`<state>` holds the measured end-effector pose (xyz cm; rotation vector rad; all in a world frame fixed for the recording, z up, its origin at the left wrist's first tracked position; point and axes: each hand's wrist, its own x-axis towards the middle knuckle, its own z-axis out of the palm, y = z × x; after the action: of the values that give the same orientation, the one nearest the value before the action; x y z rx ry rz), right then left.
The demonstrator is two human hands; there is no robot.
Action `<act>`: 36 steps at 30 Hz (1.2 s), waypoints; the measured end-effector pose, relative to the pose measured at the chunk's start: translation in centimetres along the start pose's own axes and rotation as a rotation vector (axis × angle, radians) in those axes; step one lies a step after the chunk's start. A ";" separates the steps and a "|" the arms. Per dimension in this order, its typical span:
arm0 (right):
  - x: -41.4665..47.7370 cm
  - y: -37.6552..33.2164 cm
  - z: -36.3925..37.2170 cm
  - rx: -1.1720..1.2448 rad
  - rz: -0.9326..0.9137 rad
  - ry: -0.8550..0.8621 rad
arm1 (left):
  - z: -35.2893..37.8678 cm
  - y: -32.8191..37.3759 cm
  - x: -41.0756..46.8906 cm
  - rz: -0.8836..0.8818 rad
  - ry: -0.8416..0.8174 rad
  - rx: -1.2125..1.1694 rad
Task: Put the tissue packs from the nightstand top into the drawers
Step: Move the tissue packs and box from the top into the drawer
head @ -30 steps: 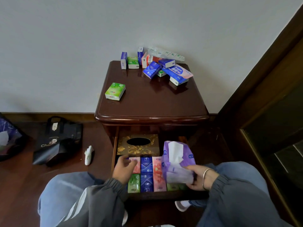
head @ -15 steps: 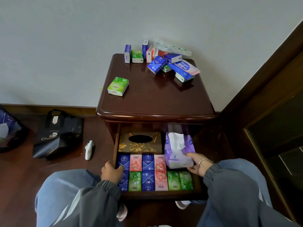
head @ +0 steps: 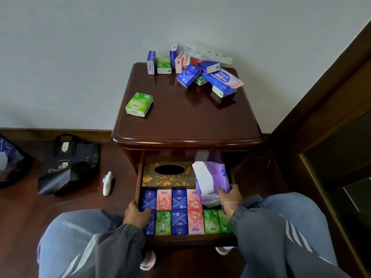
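Currently, item in hand: purple soft pack (head: 219, 176), w/ a white sheet sticking out of its top, standing tilted at rear right of the pulled-out drawer (head: 190, 240), just beside gold tissue box (head: 150, 180). R hand (head: 229, 196): fingers & thumb wrapped round the pack's lower end; wrist over the green packs in front. L hand (head: 136, 214): fingers curled at drawer's front-left corner, on a blue pack; whether it grips that pack or only rests there, can't tell. Drawer contents: rows of small packs (head: 179, 199) (blue, pink, green) laid flat, edge to edge, across the front. Left on nightstand top (head: 190, 121): one green pack (head: 139, 104) alone near left edge; heap of packs (head: 188, 76) at back by wall, w/ a wipes pouch (head: 222, 78) lying on its right side. Floor, left: black bag (head: 68, 167), small white object (head: 107, 183). Step in hand, as judged: seating the purple pack in the rear-right gap. To do it well: lower base first, keep it off the gold box's side, tuck the loose sheet down so it won't snag under the nightstand's front edge when drawer shuts; squash the soft body so it doesn't ride over the pink & green packs ahead. Keep wrist off the front row: loose packs, prob. would skew. Progress, est.: drawer nearly full, top far from cleared; rest likely needs another drawer, none in view.
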<state>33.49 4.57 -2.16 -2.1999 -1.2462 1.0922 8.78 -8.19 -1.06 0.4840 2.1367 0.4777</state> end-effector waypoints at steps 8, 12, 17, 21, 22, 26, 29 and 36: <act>-0.1 -0.7 -1.7 -0.803 -0.285 -0.021 | 0.0 -0.1 0.2 0.013 0.000 0.024; 0.5 -0.9 -2.1 -0.880 -0.444 0.035 | 0.1 -0.2 0.3 0.008 0.001 0.034; 1.8 0.4 -1.3 -0.953 -0.691 -0.207 | 0.1 -0.1 0.3 0.003 -0.003 0.029; 1.9 2.2 -0.6 -1.044 -0.591 -0.311 | 0.0 -0.1 0.3 0.004 -0.012 0.004; 2.0 2.4 -0.5 -1.063 -0.565 -0.327 | 0.0 -0.2 0.3 0.004 -0.011 0.009; 2.0 2.6 -0.3 -1.113 -0.516 -0.321 | 0.2 -0.2 0.2 0.007 -0.010 0.032; 1.7 2.5 -0.4 -1.090 -0.558 -0.263 | 0.1 -0.2 0.3 0.010 -0.010 0.035; 0.6 1.7 -0.8 -0.958 -0.771 -0.102 | 0.2 -0.2 0.1 0.017 0.009 0.048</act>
<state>35.26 4.21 -3.05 -1.8047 -2.7396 0.2840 8.84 -8.25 -1.32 0.5290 2.1583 0.4396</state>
